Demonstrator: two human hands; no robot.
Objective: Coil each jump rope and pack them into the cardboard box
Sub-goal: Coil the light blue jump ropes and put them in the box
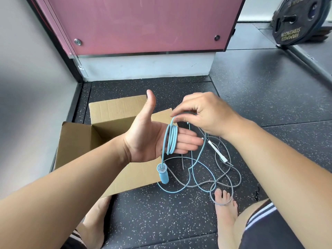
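Note:
A light blue jump rope [171,139] is wound in several loops around the flat fingers of my left hand [147,133], thumb up. Its blue handle [162,174] dangles below the palm. My right hand [201,112] pinches the rope at the top of the loops. The rest of the blue rope lies tangled on the floor with a grey jump rope [226,177] that has a white handle [217,152]. An open cardboard box [77,139] stands on the floor beneath my left arm.
The floor is black speckled rubber matting. My bare feet [224,203] rest near the ropes, one toe against the grey rope. A pink panel [140,24] stands behind the box. A black weight plate [298,22] leans at the far right.

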